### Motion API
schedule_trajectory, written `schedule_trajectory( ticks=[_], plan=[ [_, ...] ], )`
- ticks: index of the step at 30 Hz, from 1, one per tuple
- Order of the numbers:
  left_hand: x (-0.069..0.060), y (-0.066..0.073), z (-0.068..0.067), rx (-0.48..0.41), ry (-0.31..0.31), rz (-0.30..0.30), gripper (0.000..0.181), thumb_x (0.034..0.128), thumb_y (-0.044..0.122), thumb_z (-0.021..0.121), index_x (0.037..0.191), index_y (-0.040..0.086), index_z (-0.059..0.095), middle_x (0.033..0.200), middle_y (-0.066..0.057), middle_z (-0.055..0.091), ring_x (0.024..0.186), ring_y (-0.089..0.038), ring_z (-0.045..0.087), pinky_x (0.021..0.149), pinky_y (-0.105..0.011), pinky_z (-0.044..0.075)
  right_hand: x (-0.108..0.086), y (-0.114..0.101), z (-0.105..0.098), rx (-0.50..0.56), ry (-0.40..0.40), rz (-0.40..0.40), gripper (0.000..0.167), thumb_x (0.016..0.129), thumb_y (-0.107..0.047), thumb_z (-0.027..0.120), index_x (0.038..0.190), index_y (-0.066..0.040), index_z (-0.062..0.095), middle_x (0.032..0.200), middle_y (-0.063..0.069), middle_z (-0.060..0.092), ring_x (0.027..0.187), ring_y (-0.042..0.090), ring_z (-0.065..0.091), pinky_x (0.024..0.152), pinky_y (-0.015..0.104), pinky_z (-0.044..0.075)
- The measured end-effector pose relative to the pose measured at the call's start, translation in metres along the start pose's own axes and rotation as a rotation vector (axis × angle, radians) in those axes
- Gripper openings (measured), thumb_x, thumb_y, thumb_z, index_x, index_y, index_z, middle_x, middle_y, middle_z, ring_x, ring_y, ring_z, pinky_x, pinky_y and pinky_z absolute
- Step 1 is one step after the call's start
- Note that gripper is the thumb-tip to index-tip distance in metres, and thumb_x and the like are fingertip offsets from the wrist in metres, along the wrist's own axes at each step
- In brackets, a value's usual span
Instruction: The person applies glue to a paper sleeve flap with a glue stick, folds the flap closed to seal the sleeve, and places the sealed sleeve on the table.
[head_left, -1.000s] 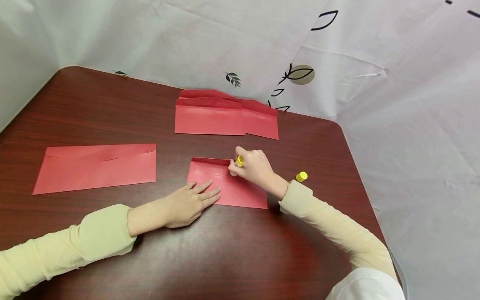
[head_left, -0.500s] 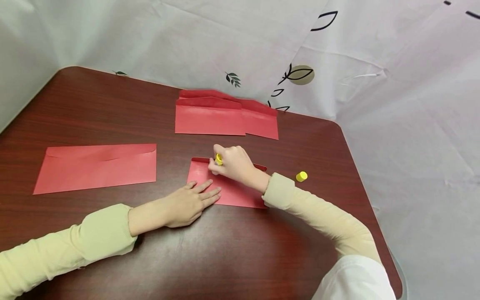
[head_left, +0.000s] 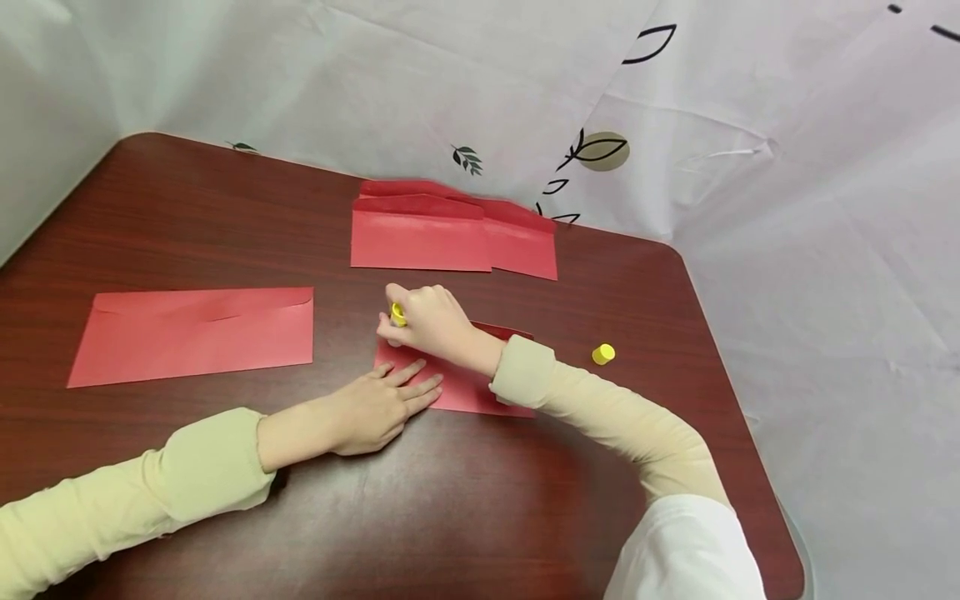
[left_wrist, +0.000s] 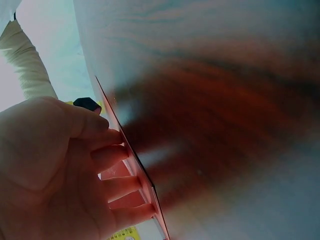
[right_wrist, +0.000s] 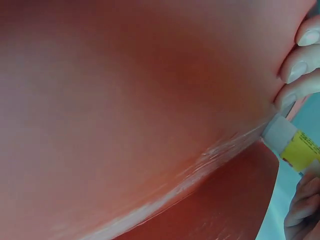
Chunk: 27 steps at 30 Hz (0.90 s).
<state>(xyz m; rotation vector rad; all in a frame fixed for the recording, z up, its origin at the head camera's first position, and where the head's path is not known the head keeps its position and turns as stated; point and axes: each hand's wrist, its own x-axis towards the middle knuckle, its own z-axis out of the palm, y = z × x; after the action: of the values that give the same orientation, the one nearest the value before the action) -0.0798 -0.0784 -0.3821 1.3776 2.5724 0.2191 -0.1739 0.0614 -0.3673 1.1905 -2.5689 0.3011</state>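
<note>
Snugly, the right grip (head_left: 432, 322) curls round a glue stick (right_wrist: 300, 151).

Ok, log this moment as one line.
left hand: rests on red paper envelope; right hand: grips yellow-white glue stick; yellow cylindrical cap: on glossy brown table

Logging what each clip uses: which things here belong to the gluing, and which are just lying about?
In the job:
glue stick, held by the right hand
middle envelope, touched by the left hand

Seemingly just lying about:
yellow cap
left envelope
overlapping back envelopes
</note>
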Motion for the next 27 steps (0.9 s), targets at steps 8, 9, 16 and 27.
schedule_trajectory(
  ticks=[8, 9, 16, 27],
  plan=[
    [-0.003, 0.000, 0.003, -0.047, -0.029, -0.025, 0.054, 0.0938, 0.015, 0.051, 0.146, 0.008, 0.040, 0.155, -0.010, 0.035, 0.144, -0.038, 0.026, 0.110, -0.062, 0.029, 0.005, -0.006, 0.002, 0.013, -0.050, 0.026, 0.017, 0.086, -0.024, 0.061, 0.080, -0.010, 0.052, 0.053, -0.003, 0.051, 0.044, 0.008, 0.049, 0.045, 0.018, 0.042],
    [-0.002, 0.000, 0.003, -0.047, -0.030, -0.028, 0.054, 0.0941, 0.015, 0.050, 0.146, 0.008, 0.040, 0.155, -0.009, 0.035, 0.145, -0.038, 0.026, 0.110, -0.061, 0.028, 0.005, -0.006, 0.001, 0.011, -0.061, 0.035, 0.017, 0.086, -0.024, 0.061, 0.080, -0.011, 0.053, 0.053, -0.003, 0.052, 0.044, 0.008, 0.049, 0.045, 0.018, 0.042],
    [-0.002, 0.002, 0.003, -0.004, -0.023, -0.022, 0.056, 0.0937, 0.018, 0.054, 0.147, 0.008, 0.039, 0.155, -0.009, 0.034, 0.144, -0.037, 0.027, 0.110, -0.060, 0.030, 0.003, -0.004, -0.004, 0.011, -0.128, 0.062, 0.016, 0.086, -0.026, 0.062, 0.085, -0.012, 0.057, 0.059, -0.004, 0.059, 0.048, 0.008, 0.053, 0.048, 0.019, 0.044],
    [-0.001, 0.007, -0.003, -0.015, -0.076, -0.060, 0.057, 0.0961, 0.023, 0.052, 0.149, 0.010, 0.035, 0.158, -0.008, 0.029, 0.146, -0.036, 0.022, 0.110, -0.061, 0.029, -0.012, 0.006, -0.014, -0.001, -0.156, 0.096, 0.016, 0.084, -0.025, 0.064, 0.083, -0.010, 0.056, 0.060, -0.003, 0.059, 0.048, 0.009, 0.053, 0.049, 0.019, 0.045]
  ],
)
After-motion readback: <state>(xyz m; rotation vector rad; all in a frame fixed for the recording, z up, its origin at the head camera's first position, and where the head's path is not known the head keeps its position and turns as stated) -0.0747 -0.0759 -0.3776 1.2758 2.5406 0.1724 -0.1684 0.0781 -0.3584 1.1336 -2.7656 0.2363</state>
